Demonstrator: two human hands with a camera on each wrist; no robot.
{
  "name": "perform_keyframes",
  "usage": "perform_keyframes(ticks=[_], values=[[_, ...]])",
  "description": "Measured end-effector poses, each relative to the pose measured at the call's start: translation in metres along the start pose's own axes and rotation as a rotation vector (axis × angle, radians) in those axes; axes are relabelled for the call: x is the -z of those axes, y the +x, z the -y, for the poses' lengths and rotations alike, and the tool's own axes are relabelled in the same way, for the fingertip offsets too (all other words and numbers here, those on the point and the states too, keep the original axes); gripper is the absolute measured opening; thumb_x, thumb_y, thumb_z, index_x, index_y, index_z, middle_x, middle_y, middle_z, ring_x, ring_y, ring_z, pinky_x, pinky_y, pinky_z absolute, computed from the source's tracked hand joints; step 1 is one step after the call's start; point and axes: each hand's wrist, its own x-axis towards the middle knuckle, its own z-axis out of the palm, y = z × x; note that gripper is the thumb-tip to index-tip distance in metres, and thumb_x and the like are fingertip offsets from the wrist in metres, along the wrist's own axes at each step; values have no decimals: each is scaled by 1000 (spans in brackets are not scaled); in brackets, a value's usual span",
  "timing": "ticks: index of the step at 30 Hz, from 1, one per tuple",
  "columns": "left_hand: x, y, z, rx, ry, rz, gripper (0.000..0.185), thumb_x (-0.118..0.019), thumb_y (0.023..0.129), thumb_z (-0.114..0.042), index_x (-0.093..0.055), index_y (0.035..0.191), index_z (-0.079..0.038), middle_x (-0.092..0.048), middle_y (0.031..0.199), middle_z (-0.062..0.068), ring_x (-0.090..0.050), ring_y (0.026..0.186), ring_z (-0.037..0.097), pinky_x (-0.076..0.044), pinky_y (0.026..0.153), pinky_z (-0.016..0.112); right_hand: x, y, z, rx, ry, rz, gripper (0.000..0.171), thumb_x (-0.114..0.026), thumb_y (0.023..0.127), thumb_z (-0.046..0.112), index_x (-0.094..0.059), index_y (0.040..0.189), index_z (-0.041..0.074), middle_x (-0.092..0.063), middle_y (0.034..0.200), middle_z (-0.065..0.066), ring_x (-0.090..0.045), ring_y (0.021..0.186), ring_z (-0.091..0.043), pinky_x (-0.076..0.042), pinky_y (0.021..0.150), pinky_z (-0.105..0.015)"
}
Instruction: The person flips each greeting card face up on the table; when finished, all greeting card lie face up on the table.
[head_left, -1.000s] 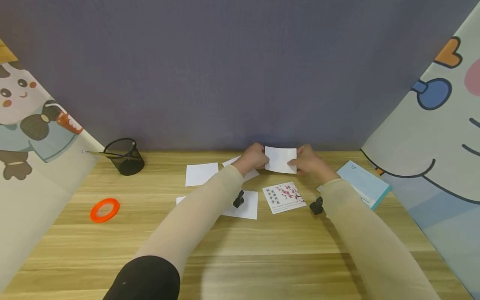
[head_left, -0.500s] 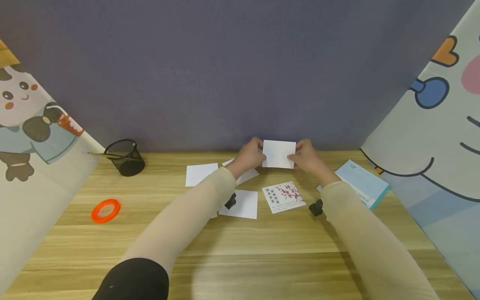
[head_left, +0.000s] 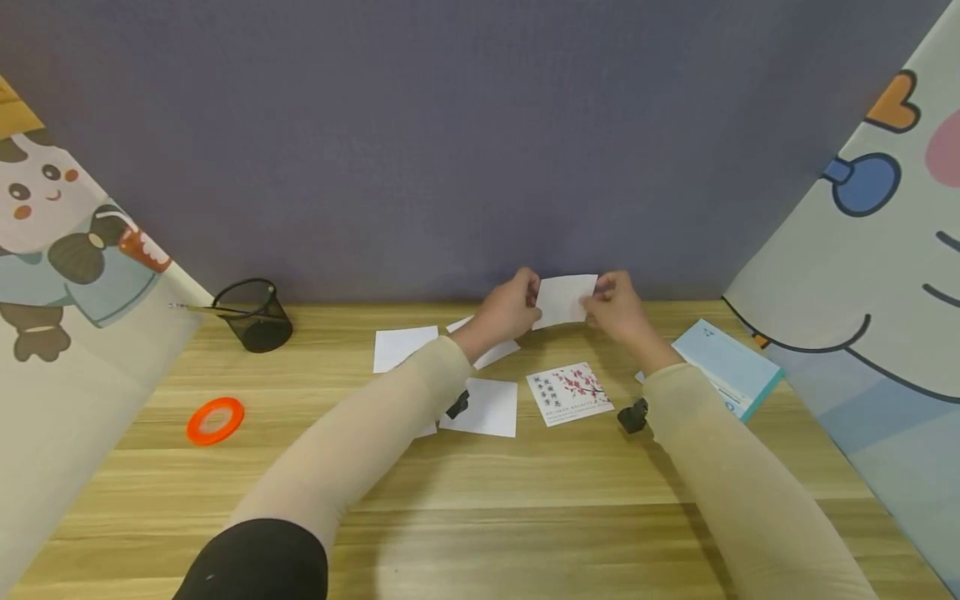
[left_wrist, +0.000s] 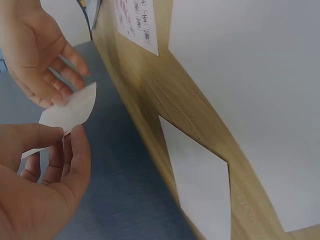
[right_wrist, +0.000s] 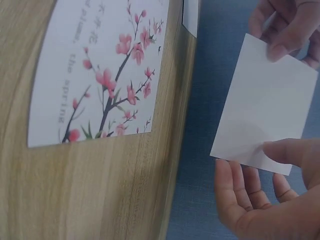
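An orange tape ring (head_left: pixel 215 419) is seen at the far left of the wooden surface (head_left: pixel 480 500), with a black mesh cup (head_left: pixel 251 315) at its 1 o'clock. Blank white sheets (head_left: pixel 405 347) are spread left of centre. The left hand (head_left: pixel 510 307) pinches one edge of a small white card (head_left: pixel 567 299), held above the surface's far edge; its opposite edge is pinched by the right hand (head_left: pixel 617 308). A blossom card (head_left: pixel 567 393) lies at the card's 6 o'clock. At 4 o'clock, what appears to be a blue-edged envelope (head_left: pixel 726 367) rests.
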Motion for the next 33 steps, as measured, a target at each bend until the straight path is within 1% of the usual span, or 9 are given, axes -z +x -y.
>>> perform_keyframes(ticks=[8, 12, 13, 17, 20, 25, 27, 30, 33], values=[[0, -3, -7, -97, 100, 0, 30, -65, 104, -10, -49, 129, -13, -66, 120, 7, -64, 98, 18, -56, 85, 30, 0, 1, -1, 37, 83, -49, 52, -61, 106, 18, -38, 145, -6, -58, 128, -21, -69, 115, -41, -63, 101, -48], [-2, -4, -11, -129, 147, -11, 28, -66, 104, -11, -52, 128, -13, -66, 117, 5, -62, 99, 18, -55, 89, 32, 2, 2, -3, 22, 108, -27, 55, -61, 108, 24, -38, 147, -8, -56, 137, -28, -70, 118, -40, -63, 103, -44], [-2, -4, -12, -137, 156, -14, 27, -66, 104, -11, -52, 127, -13, -66, 116, 5, -61, 98, 18, -55, 88, 32, 3, 3, -3, 13, 111, -12, 57, -59, 109, 26, -37, 149, -8, -54, 139, -27, -69, 117, -38, -62, 104, -42], [-1, -7, -13, -171, 191, -29, 22, -64, 105, -11, -53, 124, -14, -64, 111, 3, -59, 95, 16, -54, 82, 29, 3, 6, -6, -32, 157, 16, 60, -57, 111, 32, -35, 151, -7, -56, 134, -21, -71, 99, -17, -64, 98, -31], [0, -8, -14, -198, 212, -48, 20, -63, 105, -10, -54, 123, -14, -64, 110, 3, -59, 96, 16, -54, 81, 28, 5, 8, -8, -64, 207, 46, 61, -55, 112, 36, -38, 153, -6, -57, 130, -15, -68, 91, -7, -63, 99, -30], [1, -10, -17, -245, 252, -68, 21, -61, 106, -8, -56, 125, -13, -64, 112, 4, -61, 98, 17, -56, 82, 29, 6, 9, -9, -86, 295, 98, 62, -50, 113, 39, -42, 155, -6, -58, 129, -12, -72, 104, -15, -63, 99, -29], [1, -10, -17, -264, 267, -77, 21, -62, 106, -8, -56, 125, -13, -65, 112, 4, -62, 99, 17, -57, 82, 30, 6, 8, -9, -81, 325, 113, 62, -50, 113, 38, -41, 156, -7, -58, 134, -16, -71, 109, -19, -63, 99, -27], [1, -11, -16, -294, 289, -101, 21, -63, 105, -7, -56, 124, -13, -65, 111, 5, -63, 98, 18, -58, 82, 31, 7, 7, -8, -66, 359, 143, 61, -46, 115, 35, -37, 158, -8, -56, 140, -19, -68, 115, -20, -62, 97, -24], [0, -10, -14, -326, 307, -124, 21, -64, 103, -6, -57, 122, -13, -65, 109, 5, -64, 98, 19, -58, 83, 32, 9, 7, -9, -68, 429, 176, 58, -40, 116, 29, -34, 161, -7, -59, 135, -13, -67, 116, -19, -62, 97, -24]])
